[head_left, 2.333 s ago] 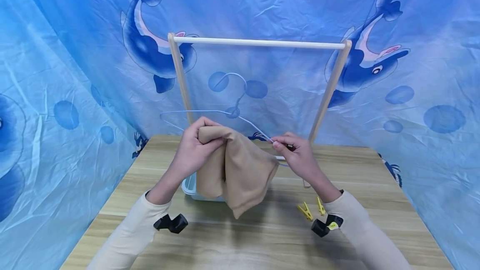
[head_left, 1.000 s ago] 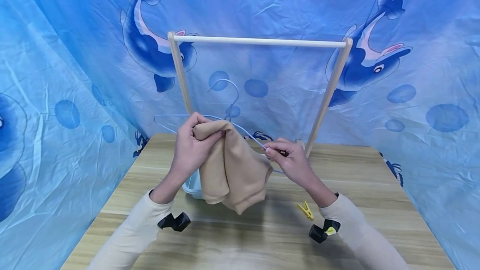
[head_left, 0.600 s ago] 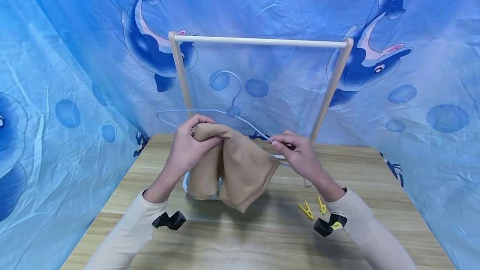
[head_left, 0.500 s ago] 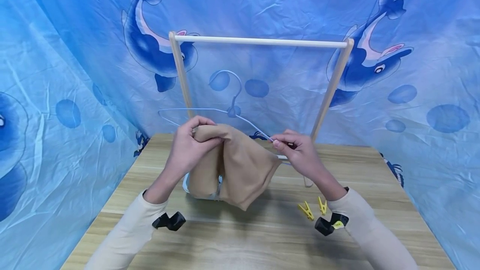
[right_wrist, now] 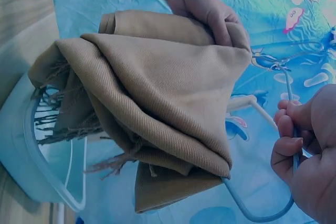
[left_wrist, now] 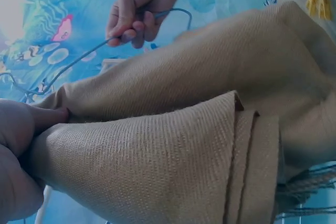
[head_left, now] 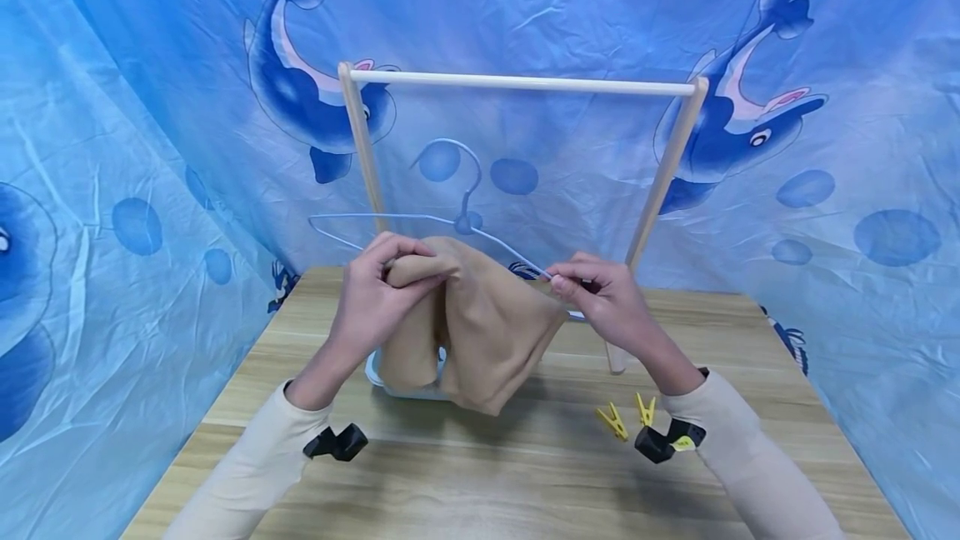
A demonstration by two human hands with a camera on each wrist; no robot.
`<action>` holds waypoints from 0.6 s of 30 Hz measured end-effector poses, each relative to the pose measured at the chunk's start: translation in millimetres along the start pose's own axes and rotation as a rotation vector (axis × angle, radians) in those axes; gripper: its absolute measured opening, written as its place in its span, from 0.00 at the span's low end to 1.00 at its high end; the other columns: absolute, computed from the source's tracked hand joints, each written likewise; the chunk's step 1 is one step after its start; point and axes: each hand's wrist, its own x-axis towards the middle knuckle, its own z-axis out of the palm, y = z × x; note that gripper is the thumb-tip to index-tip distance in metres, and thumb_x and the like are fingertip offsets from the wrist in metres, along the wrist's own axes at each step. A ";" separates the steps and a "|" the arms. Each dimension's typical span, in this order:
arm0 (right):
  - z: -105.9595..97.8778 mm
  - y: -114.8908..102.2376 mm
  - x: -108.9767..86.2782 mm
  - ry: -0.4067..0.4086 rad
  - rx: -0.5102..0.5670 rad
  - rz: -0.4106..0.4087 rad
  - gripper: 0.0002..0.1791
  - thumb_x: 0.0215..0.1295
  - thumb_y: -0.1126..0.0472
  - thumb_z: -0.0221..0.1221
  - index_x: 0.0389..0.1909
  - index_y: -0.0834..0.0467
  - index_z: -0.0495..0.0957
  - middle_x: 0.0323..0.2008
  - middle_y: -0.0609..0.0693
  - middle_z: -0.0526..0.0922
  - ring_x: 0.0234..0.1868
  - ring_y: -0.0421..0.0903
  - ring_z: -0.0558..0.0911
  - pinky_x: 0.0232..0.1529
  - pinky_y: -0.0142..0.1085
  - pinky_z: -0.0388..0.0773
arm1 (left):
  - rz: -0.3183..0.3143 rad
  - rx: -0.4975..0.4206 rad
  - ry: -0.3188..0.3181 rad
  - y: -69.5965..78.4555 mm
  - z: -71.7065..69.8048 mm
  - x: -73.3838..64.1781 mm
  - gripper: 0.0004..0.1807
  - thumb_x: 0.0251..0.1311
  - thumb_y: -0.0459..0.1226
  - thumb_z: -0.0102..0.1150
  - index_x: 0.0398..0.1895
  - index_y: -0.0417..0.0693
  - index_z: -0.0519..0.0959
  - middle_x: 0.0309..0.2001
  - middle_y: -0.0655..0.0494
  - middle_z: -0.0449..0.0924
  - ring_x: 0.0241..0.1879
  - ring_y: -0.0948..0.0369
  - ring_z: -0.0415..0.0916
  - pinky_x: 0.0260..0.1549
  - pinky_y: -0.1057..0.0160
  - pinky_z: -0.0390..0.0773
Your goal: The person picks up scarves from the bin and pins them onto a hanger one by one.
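A tan fringed scarf (head_left: 491,319) hangs folded in mid-air over the table. My left hand (head_left: 382,290) pinches its folded upper edge between thumb and fingers. Behind it is a light-blue clothes hanger (head_left: 498,242), hook upward. My right hand (head_left: 603,294) grips the hanger near its right corner. In the right wrist view, the lower part of the hanger (right_wrist: 257,216) runs into the scarf (right_wrist: 173,77), and tasselled ends hang by a pale-blue basin. Folded layers of the scarf (left_wrist: 157,161) fill the left wrist view. The cloth hides part of the hanger.
A rack with a white rail (head_left: 517,83) and wooden posts stands at the back. The light-blue basin (right_wrist: 21,145) sits on the wooden table (head_left: 480,490), partly behind the scarf. Yellow clothespins (head_left: 612,422) lie near my right wrist. Blue dolphin-printed sheeting surrounds the table.
Since a second ago, my right hand has moved right and slightly up, and the hanger's hook has risen. The scarf is spread a little wider to the right. Both hands keep their hold.
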 end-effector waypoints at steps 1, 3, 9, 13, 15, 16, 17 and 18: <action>-0.3 0.2 0.9 0.008 -0.012 -0.018 0.10 0.66 0.79 0.60 0.42 0.68 0.87 0.25 0.50 0.77 0.23 0.39 0.68 0.23 0.30 0.66 | 0.035 0.012 0.001 -0.8 -0.4 -0.3 0.12 0.52 0.30 0.78 0.38 0.46 0.86 0.39 0.56 0.83 0.43 0.62 0.78 0.44 0.69 0.77; -0.4 1.6 2.3 0.027 -0.054 -0.055 0.11 0.64 0.80 0.61 0.41 0.68 0.87 0.25 0.49 0.77 0.22 0.39 0.67 0.23 0.29 0.65 | 0.105 0.026 0.004 -2.2 -1.0 -0.9 0.11 0.53 0.27 0.76 0.37 0.47 0.87 0.38 0.56 0.83 0.41 0.61 0.78 0.44 0.69 0.77; -0.4 6.3 5.2 0.108 -0.240 -0.152 0.09 0.62 0.79 0.64 0.41 0.67 0.88 0.26 0.50 0.82 0.22 0.37 0.68 0.24 0.26 0.64 | 0.252 0.003 0.033 -2.1 -0.9 -0.5 0.11 0.55 0.20 0.68 0.36 0.43 0.87 0.36 0.50 0.82 0.41 0.58 0.78 0.47 0.67 0.77; 0.1 8.1 6.0 0.121 -0.330 -0.176 0.08 0.62 0.77 0.65 0.39 0.67 0.88 0.28 0.53 0.85 0.22 0.37 0.70 0.26 0.25 0.66 | 0.286 -0.053 0.069 0.5 -0.3 1.5 0.12 0.52 0.18 0.68 0.34 0.41 0.86 0.35 0.48 0.80 0.42 0.59 0.78 0.50 0.65 0.78; 0.7 9.2 5.4 0.106 -0.350 -0.180 0.08 0.62 0.76 0.65 0.40 0.67 0.88 0.28 0.53 0.84 0.22 0.38 0.70 0.26 0.25 0.66 | 0.286 -0.079 0.095 0.6 0.7 2.4 0.13 0.50 0.17 0.68 0.33 0.41 0.86 0.34 0.48 0.80 0.42 0.59 0.78 0.51 0.64 0.78; 0.8 9.6 4.9 0.100 -0.346 -0.177 0.08 0.62 0.77 0.65 0.40 0.67 0.88 0.28 0.53 0.84 0.23 0.37 0.71 0.26 0.25 0.66 | 0.283 -0.086 0.107 0.2 1.6 2.8 0.13 0.49 0.17 0.69 0.33 0.40 0.86 0.33 0.48 0.79 0.41 0.60 0.78 0.50 0.64 0.78; 0.8 10.1 4.3 0.094 -0.339 -0.175 0.08 0.62 0.77 0.65 0.40 0.67 0.88 0.28 0.52 0.84 0.23 0.37 0.71 0.26 0.25 0.66 | 0.278 -0.091 0.117 -0.6 2.7 3.0 0.13 0.48 0.17 0.70 0.33 0.40 0.86 0.33 0.48 0.79 0.41 0.60 0.78 0.50 0.64 0.78; 0.7 10.6 3.7 0.091 -0.326 -0.172 0.08 0.62 0.77 0.65 0.41 0.67 0.88 0.28 0.52 0.84 0.23 0.37 0.71 0.26 0.25 0.67 | 0.269 -0.092 0.124 -1.8 3.7 2.8 0.13 0.48 0.17 0.71 0.32 0.40 0.85 0.33 0.48 0.79 0.42 0.60 0.78 0.49 0.64 0.78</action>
